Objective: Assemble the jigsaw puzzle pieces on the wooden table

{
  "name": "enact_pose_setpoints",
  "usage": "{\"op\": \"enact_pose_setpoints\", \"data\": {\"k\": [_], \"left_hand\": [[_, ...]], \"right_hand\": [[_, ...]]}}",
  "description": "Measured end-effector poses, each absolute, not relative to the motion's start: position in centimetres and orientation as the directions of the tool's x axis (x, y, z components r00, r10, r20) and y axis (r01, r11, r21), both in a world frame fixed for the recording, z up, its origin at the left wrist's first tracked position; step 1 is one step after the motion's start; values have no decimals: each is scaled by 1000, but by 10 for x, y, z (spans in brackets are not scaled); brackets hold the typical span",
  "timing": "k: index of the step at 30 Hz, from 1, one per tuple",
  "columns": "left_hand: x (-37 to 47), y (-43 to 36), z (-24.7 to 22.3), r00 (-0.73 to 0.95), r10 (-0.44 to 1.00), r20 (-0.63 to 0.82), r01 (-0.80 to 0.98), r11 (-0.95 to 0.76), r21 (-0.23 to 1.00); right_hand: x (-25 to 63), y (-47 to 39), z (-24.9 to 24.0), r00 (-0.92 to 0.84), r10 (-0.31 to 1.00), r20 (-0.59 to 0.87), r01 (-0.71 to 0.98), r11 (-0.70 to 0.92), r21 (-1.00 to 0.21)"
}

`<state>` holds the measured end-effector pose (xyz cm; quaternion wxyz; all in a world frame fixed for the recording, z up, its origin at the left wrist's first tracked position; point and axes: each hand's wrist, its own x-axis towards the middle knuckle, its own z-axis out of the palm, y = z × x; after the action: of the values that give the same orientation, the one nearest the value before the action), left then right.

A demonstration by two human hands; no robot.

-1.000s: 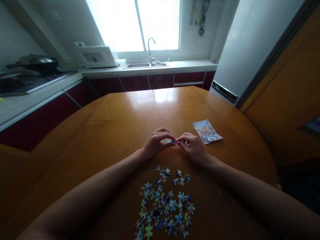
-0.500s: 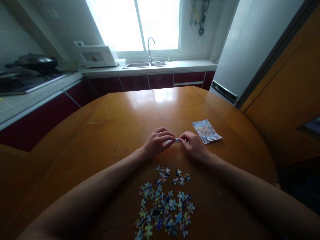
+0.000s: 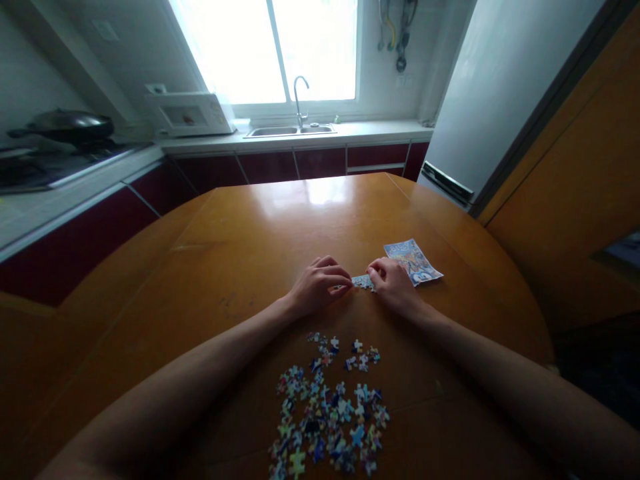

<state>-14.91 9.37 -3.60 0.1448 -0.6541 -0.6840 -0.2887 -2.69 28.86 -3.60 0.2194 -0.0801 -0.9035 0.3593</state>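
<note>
A short strip of joined jigsaw puzzle pieces (image 3: pixel 363 282), pale blue and white, lies on the table between my hands. My left hand (image 3: pixel 324 283) is closed at the strip's left end, fingertips and thumb against it. At the other end, my right hand (image 3: pixel 393 283) has its fingers curled in a pinch on the strip and partly covers it. Nearer to me, a spread of loose jigsaw pieces (image 3: pixel 325 407) in many colours lies between my forearms. Beside my right hand rests a printed picture sheet (image 3: pixel 414 261), mostly blue, its lower left edge behind the hand.
The wooden table (image 3: pixel 280 227) has a rounded outline. Beyond it stand a counter with a sink (image 3: pixel 273 131), a faucet (image 3: pixel 298 100) and a microwave (image 3: pixel 190 113). A pan (image 3: pixel 70 123) sits on the stove at left. A refrigerator (image 3: pixel 505 93) stands at right.
My right hand has shifted slightly right, away from my left hand, and more of the joined strip shows between them. The loose pieces and the picture sheet have stayed put.
</note>
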Motion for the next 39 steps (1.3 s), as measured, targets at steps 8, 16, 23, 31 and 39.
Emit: {"op": "enact_pose_setpoints", "data": {"k": [8,16,23,31,39], "left_hand": [[-149,96,-37,-122,846,520,964,-23,265],[-149,98,-37,-124,841,527,959,-36,282],[-151,99,-40,-86,853,515,966,-55,253],[-151,98,-41,-72,864,498,973,-49,225],[-150,96,-39,-94,881,464,972,-18,232]], "right_hand": [[-28,287,-41,-908,264,326,-3,773,-635],[-26,285,-39,-911,258,323,-3,778,-628],[-26,285,-40,-912,264,313,4,770,-638],[-26,287,-40,-915,255,312,-15,752,-659],[-20,293,-35,-925,174,337,-91,761,-642]]}}
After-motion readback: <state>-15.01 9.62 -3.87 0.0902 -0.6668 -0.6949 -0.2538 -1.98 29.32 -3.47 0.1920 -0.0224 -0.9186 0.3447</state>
